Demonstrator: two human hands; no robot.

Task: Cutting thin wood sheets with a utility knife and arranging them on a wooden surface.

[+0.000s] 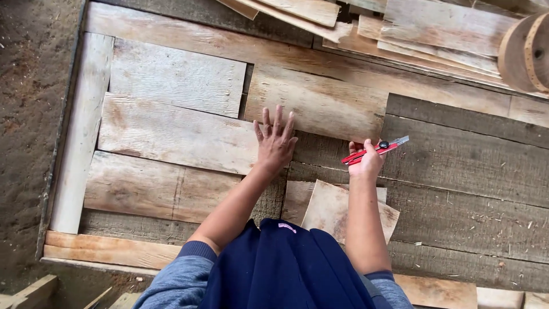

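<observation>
A: Where's the board?
B: Pale board (pixel 317 103) lies crosswise just beyond your flat, open left hand (pixel 275 143); right hand (pixel 366 160), nearer its right end, grips the red knife (pixel 374 150).

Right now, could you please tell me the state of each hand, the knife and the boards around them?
left hand: open, fingers spread, pressed flat on the wood shingles
right hand: closed around the red utility knife
red utility knife: blade extended, tip over the pale shingle's lower edge
pale shingle: lying flat, beside both hands
loose shingle: tilted, resting near the person's body
round wooden piece: at the upper right, partly out of view
</observation>
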